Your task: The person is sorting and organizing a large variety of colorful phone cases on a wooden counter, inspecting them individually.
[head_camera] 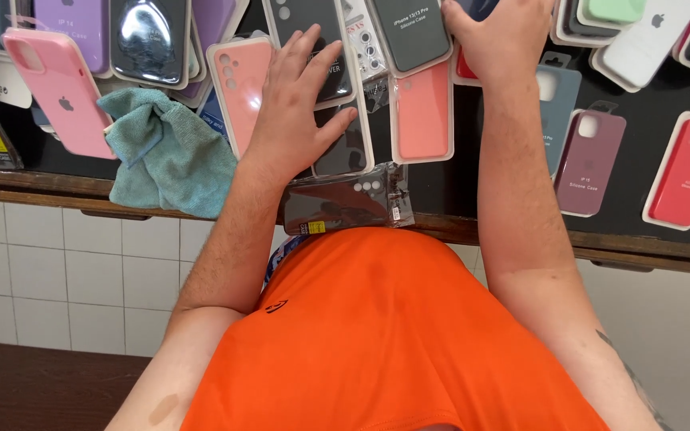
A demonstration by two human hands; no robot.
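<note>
The left hand lies flat with fingers spread across a black phone case in a white-edged package, palm down and pressing rather than gripping; its grip is wide open, closed around nothing. That package's long axis runs from 6 to 12 o'clock, away from the body, and it sits directly under the palm, so the left hand is the nearer one to it. Just at 9 o'clock of the fingers lies a salmon-pink case; at 3 o'clock, a coral case in a clear box.

The right hand reaches further up, toward 12 o'clock, its fingers draped over the top of the coral box and a dark grey-green case package. Whether it clasps anything I cannot tell (the fingertips run out of view at the top edge).

At 6 o'clock of the left wrist, a dark case in a clear bag rests at the near edge of the black surface. A teal cloth lies crumpled at 9 o'clock, beside a pale pink case.
</note>
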